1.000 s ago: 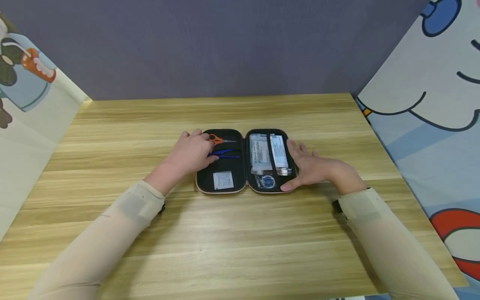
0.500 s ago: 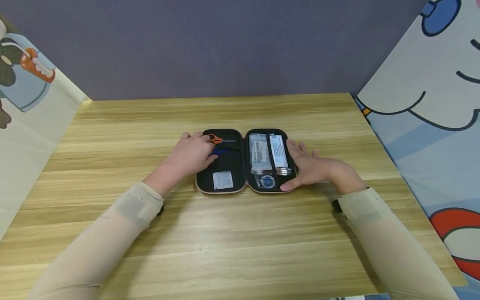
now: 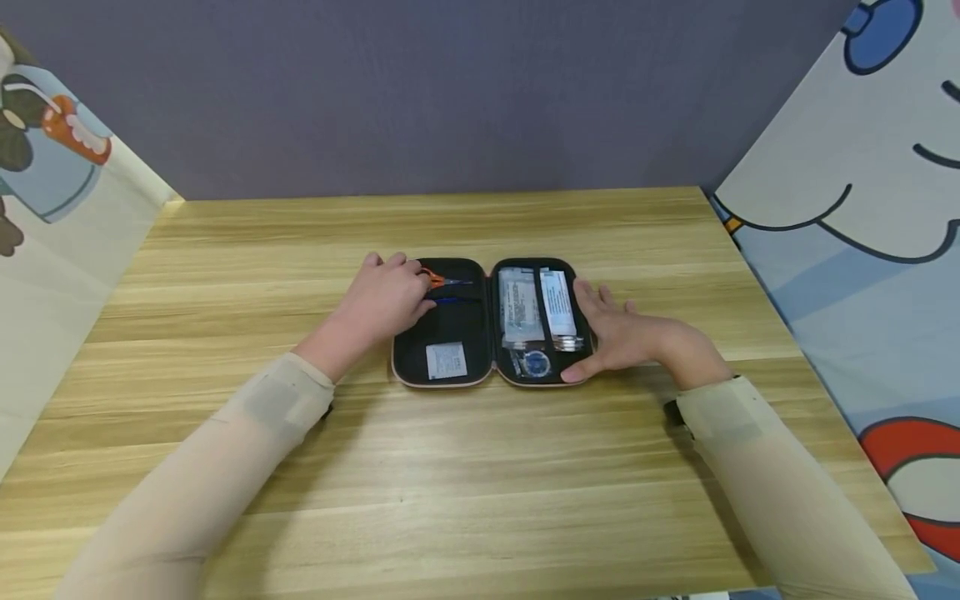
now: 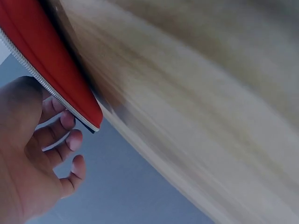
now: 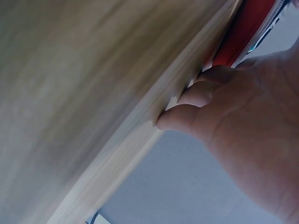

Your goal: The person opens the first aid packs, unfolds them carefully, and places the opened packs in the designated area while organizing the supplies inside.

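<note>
A small zip case [image 3: 411, 358] lies unfolded on the table, black inside; the left wrist view shows its red outer shell [image 4: 51, 60]. My left hand [image 3: 384, 296] reaches over the left half and pinches the end of blue tweezers [image 3: 453, 300], which lie along a black elastic strap. Just beyond them are orange-handled scissors [image 3: 435, 279], partly covered by my fingers. In the left wrist view, my thumb and the pinch are hidden behind the case. My right hand [image 3: 626, 333] rests spread against the right half's outer edge, thumb at the near corner.
The case's right half holds flat wrapped packets [image 3: 521, 304], a white packet [image 3: 557, 302] under a strap, and a round blue item [image 3: 536, 363]. A small white sachet [image 3: 446, 360] lies in the left half. A grey panel [image 3: 450, 100] stands behind the wooden table [image 3: 450, 475].
The blue tweezers' arms have drawn together and moved away from me, to the strap. My left hand has shifted slightly the same way. My right hand has stayed in place.
</note>
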Demonstrator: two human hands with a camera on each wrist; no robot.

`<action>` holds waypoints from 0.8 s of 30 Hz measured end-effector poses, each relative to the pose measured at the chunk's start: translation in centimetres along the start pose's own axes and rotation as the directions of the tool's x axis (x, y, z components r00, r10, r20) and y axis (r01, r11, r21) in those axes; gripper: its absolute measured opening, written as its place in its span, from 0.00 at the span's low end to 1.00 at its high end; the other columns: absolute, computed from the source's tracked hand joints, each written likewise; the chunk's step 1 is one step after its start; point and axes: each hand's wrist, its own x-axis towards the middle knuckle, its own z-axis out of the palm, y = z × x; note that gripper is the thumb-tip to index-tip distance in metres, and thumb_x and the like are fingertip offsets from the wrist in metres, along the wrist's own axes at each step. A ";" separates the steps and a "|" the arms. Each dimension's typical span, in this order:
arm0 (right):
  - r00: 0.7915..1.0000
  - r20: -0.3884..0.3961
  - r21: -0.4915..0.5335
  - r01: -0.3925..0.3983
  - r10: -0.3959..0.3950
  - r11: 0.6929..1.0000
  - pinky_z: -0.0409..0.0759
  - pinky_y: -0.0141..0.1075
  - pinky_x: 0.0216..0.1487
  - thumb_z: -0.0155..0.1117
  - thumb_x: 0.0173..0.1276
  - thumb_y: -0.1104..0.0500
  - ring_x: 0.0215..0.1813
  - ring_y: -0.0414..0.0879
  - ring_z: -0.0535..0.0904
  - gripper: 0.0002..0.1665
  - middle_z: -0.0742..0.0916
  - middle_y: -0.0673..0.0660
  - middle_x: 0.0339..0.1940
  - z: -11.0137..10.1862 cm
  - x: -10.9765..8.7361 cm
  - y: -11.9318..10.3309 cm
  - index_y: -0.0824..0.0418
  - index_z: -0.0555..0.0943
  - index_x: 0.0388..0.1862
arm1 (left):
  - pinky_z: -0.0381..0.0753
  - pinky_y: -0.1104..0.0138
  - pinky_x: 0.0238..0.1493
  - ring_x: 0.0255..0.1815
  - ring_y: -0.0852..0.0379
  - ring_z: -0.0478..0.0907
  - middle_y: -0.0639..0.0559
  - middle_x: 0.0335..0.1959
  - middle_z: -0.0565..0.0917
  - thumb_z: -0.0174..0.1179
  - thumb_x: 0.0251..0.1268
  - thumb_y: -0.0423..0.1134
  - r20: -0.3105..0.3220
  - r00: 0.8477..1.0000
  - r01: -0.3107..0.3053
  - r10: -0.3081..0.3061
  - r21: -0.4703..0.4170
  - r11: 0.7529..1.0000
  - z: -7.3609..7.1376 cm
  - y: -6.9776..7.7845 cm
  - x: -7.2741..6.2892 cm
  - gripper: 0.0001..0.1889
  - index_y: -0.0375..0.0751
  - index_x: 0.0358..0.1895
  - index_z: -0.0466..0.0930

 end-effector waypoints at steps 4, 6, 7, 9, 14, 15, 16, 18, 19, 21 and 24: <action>1.000 0.005 0.003 -0.003 0.003 1.000 0.28 0.74 0.83 0.78 0.54 0.24 0.88 0.70 0.23 0.93 0.29 0.63 0.89 0.0 0.0 0.1 0.58 0.18 0.85 | 0.79 0.45 0.53 0.51 0.41 0.82 0.42 0.50 0.88 0.66 0.75 0.53 0.028 1.000 0.012 -0.012 0.010 1.000 -0.1 -0.2 0.5 0.18 0.40 0.47 0.90; 1.000 0.007 0.007 -0.004 0.004 1.000 0.28 0.74 0.83 0.77 0.55 0.23 0.88 0.70 0.22 0.93 0.29 0.63 0.89 0.0 0.0 0.1 0.58 0.18 0.85 | 0.80 0.45 0.53 0.50 0.41 0.83 0.41 0.48 0.89 0.66 0.75 0.53 0.035 0.999 0.006 -0.006 0.006 1.000 -0.1 -0.3 0.6 0.18 0.39 0.46 0.90; 1.000 0.008 0.009 -0.005 0.005 1.000 0.27 0.74 0.84 0.77 0.55 0.23 0.88 0.70 0.22 0.93 0.29 0.63 0.89 0.0 -0.1 0.1 0.58 0.18 0.85 | 0.82 0.45 0.52 0.49 0.40 0.83 0.41 0.48 0.89 0.66 0.75 0.53 0.035 0.999 0.000 0.000 0.008 1.000 -0.1 -0.3 0.7 0.19 0.39 0.44 0.90; 1.000 0.011 0.010 -0.008 0.008 1.000 0.27 0.74 0.84 0.77 0.55 0.23 0.88 0.70 0.22 0.93 0.29 0.63 0.89 0.0 -0.1 0.1 0.58 0.17 0.85 | 0.83 0.44 0.52 0.48 0.39 0.84 0.41 0.45 0.89 0.65 0.75 0.54 0.035 0.999 -0.020 0.019 0.011 1.000 0.0 -0.4 1.0 0.19 0.39 0.41 0.90; 1.000 0.013 0.003 -0.012 0.012 1.000 0.27 0.73 0.84 0.77 0.54 0.23 0.88 0.70 0.22 0.94 0.29 0.63 0.89 0.0 -0.1 0.1 0.58 0.18 0.85 | 0.86 0.45 0.50 0.47 0.40 0.88 0.41 0.46 0.90 0.62 0.77 0.54 0.040 0.996 -0.082 0.080 0.059 0.995 0.4 -0.5 1.6 0.20 0.39 0.49 0.87; 1.000 0.013 0.002 -0.011 0.011 1.000 0.27 0.73 0.84 0.77 0.54 0.23 0.88 0.70 0.22 0.94 0.29 0.63 0.89 0.0 -0.1 0.1 0.58 0.18 0.85 | 0.87 0.45 0.49 0.47 0.40 0.88 0.41 0.47 0.90 0.62 0.77 0.54 0.036 0.995 -0.099 0.097 0.070 0.993 0.4 -0.5 1.7 0.19 0.39 0.50 0.86; 1.000 0.012 0.002 -0.010 0.010 1.000 0.27 0.73 0.84 0.77 0.54 0.23 0.88 0.70 0.22 0.94 0.29 0.63 0.89 0.0 -0.1 0.1 0.59 0.18 0.85 | 0.87 0.46 0.49 0.47 0.40 0.89 0.41 0.47 0.90 0.61 0.77 0.53 0.034 0.993 -0.115 0.113 0.083 0.990 0.4 -0.5 1.8 0.19 0.39 0.52 0.85; 1.000 0.011 0.003 -0.006 0.006 1.000 0.27 0.74 0.83 0.77 0.54 0.23 0.88 0.70 0.22 0.93 0.29 0.63 0.89 0.0 -0.1 0.1 0.59 0.18 0.85 | 0.88 0.46 0.45 0.44 0.41 0.89 0.41 0.46 0.89 0.59 0.78 0.50 0.020 0.989 -0.150 0.149 0.103 0.983 0.5 -0.5 1.9 0.17 0.39 0.51 0.84; 1.000 0.010 0.002 -0.005 0.004 1.000 0.27 0.74 0.83 0.77 0.54 0.23 0.88 0.70 0.22 0.93 0.29 0.63 0.89 0.0 -0.1 0.1 0.59 0.18 0.85 | 0.88 0.46 0.43 0.42 0.41 0.89 0.40 0.44 0.89 0.59 0.77 0.48 0.009 0.986 -0.164 0.164 0.110 0.980 0.5 -0.5 1.9 0.15 0.39 0.50 0.84; 1.000 0.010 0.002 -0.001 0.001 1.000 0.27 0.74 0.83 0.78 0.55 0.24 0.88 0.70 0.22 0.93 0.29 0.63 0.89 0.0 -0.2 0.0 0.59 0.18 0.85 | 0.88 0.47 0.39 0.38 0.42 0.88 0.41 0.41 0.88 0.59 0.77 0.45 -0.007 0.982 -0.187 0.189 0.130 0.974 0.5 -0.4 1.9 0.13 0.38 0.47 0.83; 1.000 0.010 -0.003 0.001 -0.001 1.000 0.27 0.74 0.83 0.77 0.55 0.24 0.88 0.71 0.22 0.93 0.29 0.63 0.89 0.0 -0.1 0.0 0.60 0.18 0.85 | 0.88 0.49 0.35 0.33 0.43 0.87 0.41 0.38 0.88 0.60 0.76 0.42 -0.017 0.975 -0.215 0.221 0.172 0.961 0.4 -0.3 2.0 0.10 0.37 0.46 0.84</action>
